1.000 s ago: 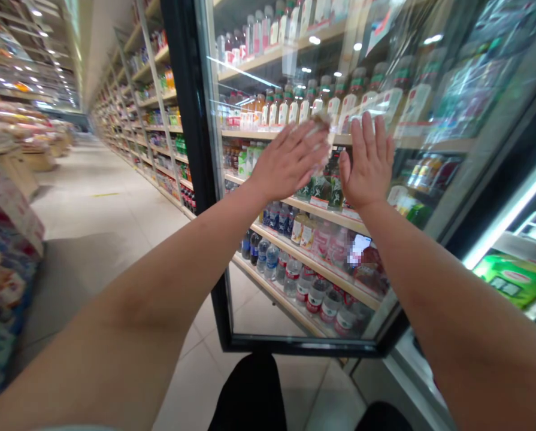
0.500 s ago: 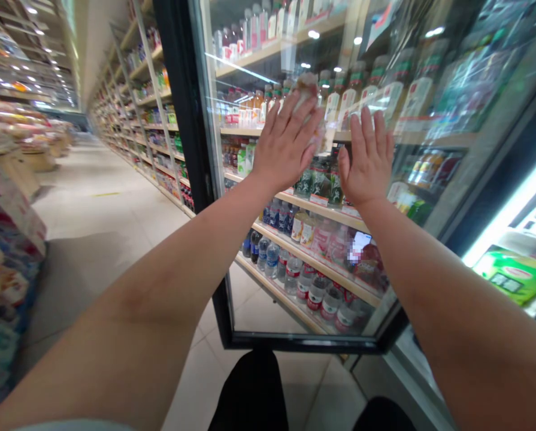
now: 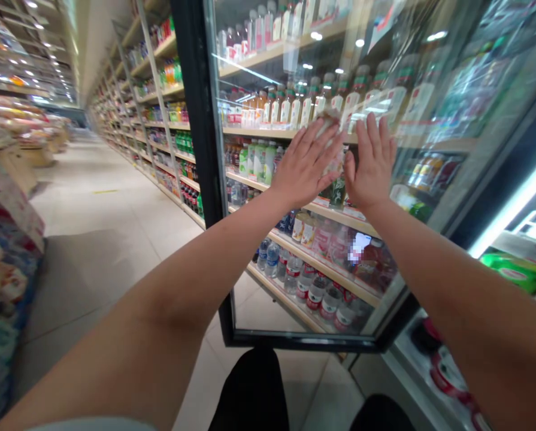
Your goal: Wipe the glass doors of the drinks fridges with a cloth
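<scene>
A glass door (image 3: 268,335) with a black frame stands swung out before me. My left hand (image 3: 310,158) lies flat against its pane, fingers spread. A crumpled, pale brownish-white thing, perhaps a cloth (image 3: 329,115), shows past the fingertips; most of it is hidden beneath the hand. Close beside it on the right, my right hand (image 3: 371,164) rests on the same pane with fingers stretched upward and nothing visible in it.
Shelves of bottled drinks (image 3: 317,296) show through the glass. Long stocked shelving (image 3: 160,114) runs along the aisle (image 3: 106,209) at left. A display of packaged goods (image 3: 7,263) stands at the left edge. A lit cooler interior with a green package (image 3: 512,270) is at right.
My left hand has slid right and down over the glass, closer to my right hand, and the pale thing has moved with it. My right hand has stayed nearly in place.
</scene>
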`<state>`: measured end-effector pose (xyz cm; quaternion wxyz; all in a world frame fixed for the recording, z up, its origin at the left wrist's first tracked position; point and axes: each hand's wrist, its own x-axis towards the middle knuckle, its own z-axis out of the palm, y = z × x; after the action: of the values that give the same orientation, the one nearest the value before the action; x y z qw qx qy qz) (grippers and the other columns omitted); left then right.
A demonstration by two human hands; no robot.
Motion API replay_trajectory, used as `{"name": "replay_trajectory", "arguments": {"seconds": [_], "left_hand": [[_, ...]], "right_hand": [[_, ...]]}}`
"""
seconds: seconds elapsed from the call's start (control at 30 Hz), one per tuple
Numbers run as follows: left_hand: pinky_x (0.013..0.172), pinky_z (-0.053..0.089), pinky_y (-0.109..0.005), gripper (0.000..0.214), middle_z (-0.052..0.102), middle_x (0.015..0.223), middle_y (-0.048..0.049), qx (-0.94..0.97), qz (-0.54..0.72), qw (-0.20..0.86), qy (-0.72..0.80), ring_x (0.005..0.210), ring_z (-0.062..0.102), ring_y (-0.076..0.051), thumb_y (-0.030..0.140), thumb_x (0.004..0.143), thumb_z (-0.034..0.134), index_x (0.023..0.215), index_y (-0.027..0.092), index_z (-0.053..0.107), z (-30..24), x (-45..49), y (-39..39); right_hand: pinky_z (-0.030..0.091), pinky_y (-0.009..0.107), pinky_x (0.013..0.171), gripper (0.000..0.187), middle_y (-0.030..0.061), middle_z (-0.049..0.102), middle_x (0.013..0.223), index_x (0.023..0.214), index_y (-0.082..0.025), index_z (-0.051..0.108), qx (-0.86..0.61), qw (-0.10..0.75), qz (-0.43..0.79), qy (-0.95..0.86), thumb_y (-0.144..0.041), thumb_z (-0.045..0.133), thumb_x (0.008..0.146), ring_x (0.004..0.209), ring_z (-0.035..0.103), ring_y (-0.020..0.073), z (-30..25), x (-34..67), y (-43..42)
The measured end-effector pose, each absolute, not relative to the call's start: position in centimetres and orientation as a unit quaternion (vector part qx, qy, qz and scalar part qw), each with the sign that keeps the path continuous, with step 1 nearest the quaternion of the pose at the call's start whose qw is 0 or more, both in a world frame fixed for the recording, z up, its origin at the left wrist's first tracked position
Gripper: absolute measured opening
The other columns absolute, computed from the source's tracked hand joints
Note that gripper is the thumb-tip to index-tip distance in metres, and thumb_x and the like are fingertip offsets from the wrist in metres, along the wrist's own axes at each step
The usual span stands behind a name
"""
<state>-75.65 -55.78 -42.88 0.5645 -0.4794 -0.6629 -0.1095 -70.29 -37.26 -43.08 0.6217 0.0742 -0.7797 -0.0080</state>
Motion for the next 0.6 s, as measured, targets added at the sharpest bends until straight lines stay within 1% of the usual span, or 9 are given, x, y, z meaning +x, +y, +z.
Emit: {"name": "replay_trajectory", "arguments": {"seconds": [0.07,0.17,0.23,0.27,0.3,0.37,0.43,0.5,0.6], "left_hand": [[0.128,0.007,-0.048,0.069,0.027,0.166,-0.0112,-0.482,-0.125,0.564,-0.659,0.157,0.008,-0.026,0.054,0.105,0.024,0.162,0.017,0.022,-43.0,-75.6,-55.6],[0.128,0.01,-0.047,0.071,0.023,0.167,-0.0148,-0.486,-0.16,0.555,-0.656,0.157,0.007,-0.024,0.055,0.106,0.014,0.163,0.014,0.012,-42.9,-75.6,-55.3],[0.128,0.013,-0.045,0.068,0.022,0.167,-0.0149,-0.489,-0.186,0.542,-0.657,0.157,0.011,-0.021,0.051,0.106,0.008,0.164,0.016,0.004,-42.7,-75.3,-55.3],[0.127,0.016,-0.044,0.066,0.021,0.167,-0.0144,-0.49,-0.199,0.535,-0.659,0.156,0.014,-0.02,0.048,0.107,0.005,0.164,0.016,0.0,-42.6,-75.1,-55.5],[0.126,0.02,-0.042,0.064,0.021,0.168,-0.0136,-0.49,-0.213,0.528,-0.66,0.156,0.018,-0.019,0.045,0.107,0.003,0.163,0.017,-0.006,-42.5,-74.9,-55.8],[0.123,0.028,-0.04,0.062,0.024,0.167,-0.0113,-0.485,-0.238,0.522,-0.66,0.152,0.029,-0.018,0.04,0.107,0.002,0.163,0.019,-0.013,-42.3,-74.6,-56.9],[0.123,0.031,-0.04,0.062,0.029,0.166,-0.0081,-0.472,-0.242,0.546,-0.649,0.15,0.034,-0.02,0.043,0.107,0.007,0.164,0.023,-0.007,-42.3,-74.6,-58.8],[0.127,0.023,-0.044,0.061,0.031,0.165,-0.0034,-0.433,-0.229,0.596,-0.636,0.154,0.026,-0.021,0.047,0.107,0.017,0.165,0.028,0.008,-42.4,-75.1,-61.0],[0.13,0.002,-0.05,0.059,0.02,0.168,0.0056,-0.375,-0.215,0.636,-0.639,0.157,0.003,-0.021,0.048,0.105,0.03,0.163,0.035,0.022,-42.7,-76.5,-63.9]], "right_hand": [[0.018,0.05,0.128,0.061,0.0066,0.024,0.166,0.16,-0.019,0.026,0.09,0.632,-0.004,-0.77,-0.041,0.022,0.103,0.157,0.016,0.0207,-43.2,-69.8,-38.1],[0.021,0.045,0.13,0.064,-0.0002,0.018,0.168,0.164,-0.026,0.004,0.155,0.616,-0.035,-0.771,-0.04,0.014,0.102,0.157,0.014,0.0153,-43.8,-69.3,-40.1],[0.021,0.042,0.13,0.064,-0.0076,0.011,0.169,0.163,-0.031,-0.013,0.174,0.589,-0.034,-0.789,-0.038,0.008,0.102,0.157,0.01,0.0133,-44.3,-69.4,-41.5],[0.022,0.041,0.131,0.065,-0.0084,0.008,0.169,0.161,-0.031,-0.018,0.177,0.575,-0.029,-0.798,-0.04,0.008,0.102,0.158,0.008,0.0135,-44.5,-69.6,-42.1],[0.02,0.042,0.132,0.068,-0.007,0.007,0.169,0.162,-0.029,-0.017,0.181,0.562,-0.027,-0.807,-0.044,0.011,0.102,0.158,0.006,0.0149,-44.8,-69.9,-42.5],[0.016,0.046,0.133,0.074,-0.0007,0.009,0.169,0.165,-0.025,-0.003,0.199,0.544,-0.04,-0.814,-0.054,0.023,0.101,0.158,0.0,0.0204,-45.3,-70.6,-42.8],[0.013,0.054,0.132,0.072,0.0035,0.013,0.169,0.163,-0.023,0.02,0.219,0.537,-0.058,-0.812,-0.054,0.035,0.1,0.158,-0.004,0.0265,-46.0,-71.0,-42.7],[0.015,0.057,0.13,0.061,0.0033,0.016,0.168,0.158,-0.025,0.034,0.231,0.545,-0.065,-0.803,-0.043,0.04,0.1,0.158,-0.002,0.0294,-46.6,-71.1,-42.3],[0.022,0.057,0.127,0.058,0.0024,0.024,0.166,0.155,-0.028,0.039,0.245,0.56,-0.075,-0.788,-0.031,0.045,0.098,0.157,0.009,0.0299,-47.4,-70.6,-41.7]]}}
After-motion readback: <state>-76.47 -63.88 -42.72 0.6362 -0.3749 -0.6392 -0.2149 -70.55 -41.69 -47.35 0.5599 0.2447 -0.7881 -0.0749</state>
